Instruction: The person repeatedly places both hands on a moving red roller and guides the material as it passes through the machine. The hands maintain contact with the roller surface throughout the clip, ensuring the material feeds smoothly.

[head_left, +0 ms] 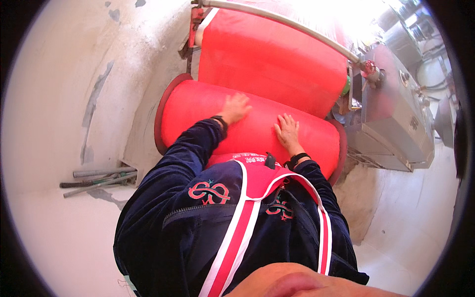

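A wide roll of red fabric (200, 107) lies across in front of me between two dark red end flanges (160, 115). On its upper left part rests my left hand (236, 107), slightly blurred, its fingers apart. My right hand (288, 130) lies palm down on the roll, right of the middle, with spread fingers and nothing held. Beyond the roll, a broad red sheet of fabric (274, 63) runs up beneath a pale metal bar (282, 18). I wear a red apron over a dark jacket, and its bib touches or nearly touches the roll's near side.
At the right stands a grey metal machine housing (397, 122) with a red handwheel (369, 67) near the bar's end. A red metal bracket (193, 29) carries the bar's left end. Several rods (100, 180) lie at the left by the worn wall (111, 92).
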